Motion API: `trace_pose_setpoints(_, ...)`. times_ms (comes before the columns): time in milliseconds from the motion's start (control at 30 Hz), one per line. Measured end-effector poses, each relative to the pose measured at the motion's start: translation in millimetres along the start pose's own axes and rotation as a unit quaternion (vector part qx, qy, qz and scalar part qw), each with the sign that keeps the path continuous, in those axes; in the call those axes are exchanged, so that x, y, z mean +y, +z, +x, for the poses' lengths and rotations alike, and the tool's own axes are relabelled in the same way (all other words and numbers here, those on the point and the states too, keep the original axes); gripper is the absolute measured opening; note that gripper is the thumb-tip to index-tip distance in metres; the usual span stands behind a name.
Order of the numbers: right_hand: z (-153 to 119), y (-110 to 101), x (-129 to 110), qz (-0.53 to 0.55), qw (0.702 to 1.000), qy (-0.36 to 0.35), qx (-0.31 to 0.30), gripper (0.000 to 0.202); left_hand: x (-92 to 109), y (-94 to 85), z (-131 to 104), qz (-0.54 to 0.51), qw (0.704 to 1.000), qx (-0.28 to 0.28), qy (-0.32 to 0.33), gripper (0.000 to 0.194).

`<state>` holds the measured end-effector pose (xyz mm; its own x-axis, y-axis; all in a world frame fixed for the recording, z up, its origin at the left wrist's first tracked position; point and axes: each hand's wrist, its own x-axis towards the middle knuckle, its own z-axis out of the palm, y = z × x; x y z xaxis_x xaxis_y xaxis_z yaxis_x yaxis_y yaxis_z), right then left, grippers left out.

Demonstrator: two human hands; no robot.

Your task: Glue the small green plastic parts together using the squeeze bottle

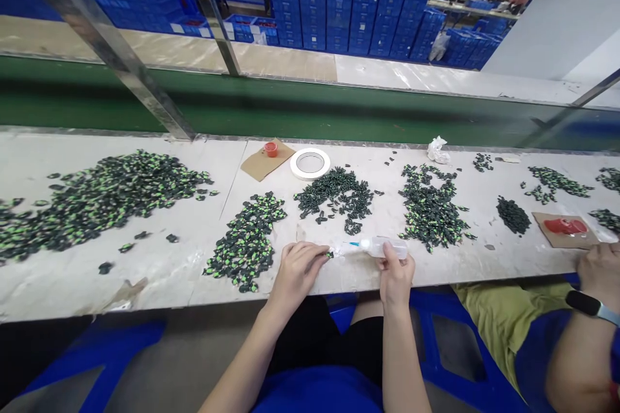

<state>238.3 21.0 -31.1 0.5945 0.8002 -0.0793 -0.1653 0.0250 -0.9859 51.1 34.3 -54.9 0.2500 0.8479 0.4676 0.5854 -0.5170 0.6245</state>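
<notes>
My left hand [299, 269] pinches a small dark green piece [330, 254] between thumb and fingertips, just above the white tabletop. Wrapped in my right hand [397, 276] is a clear plastic bottle [390, 247] with a thin blue needle tip [355, 244] pointing left, a short distance from the piece. A pile of black and bright green pieces [245, 242] lies left of my left hand. Beyond my hands is a heap of plain dark pieces [339, 193], and another black and green pile [433, 206] is to the right.
A large black and green pile [111, 193] covers the left of the table [159, 284]. A tape roll [310, 164] and a red cup [270, 149] on cardboard stand behind. At right, a person's hand [600, 268] rests near red containers [565, 226] on cardboard.
</notes>
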Motion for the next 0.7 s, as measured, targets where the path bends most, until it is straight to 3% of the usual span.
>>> trace_pose_setpoints(333,-9.8,15.6,-7.0,-0.173,0.984,-0.050,-0.019,0.042,5.7,-0.9,4.0,0.002,0.999,0.033,-0.018,0.009)
trace_pose_setpoints(700,-9.3,15.7,-5.5,-0.208,0.976,-0.052,-0.035,0.041,5.7,0.0,3.4,-0.002,0.999,0.043,-0.022,0.005)
